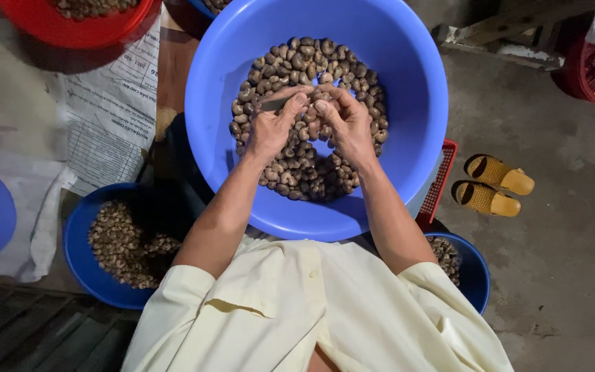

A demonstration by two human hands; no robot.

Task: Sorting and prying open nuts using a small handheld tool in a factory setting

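A big blue plastic basin (408,83) sits in front of me, its bottom covered with brown cashew nuts (297,172). Both my hands are over the nuts. My left hand (273,124) grips a small knife (273,103) with a grey blade pointing left. My right hand (346,124) pinches one cashew nut (321,96) at its fingertips, right against the left thumb. My cream shirt fills the bottom of the view.
A smaller blue bowl of pale nuts (115,241) stands at lower left, another blue bowl (470,269) at lower right. A red basin (77,21) is at top left on printed paper (111,117). A red crate edge (439,182) and yellow sandals (494,182) lie on the concrete floor.
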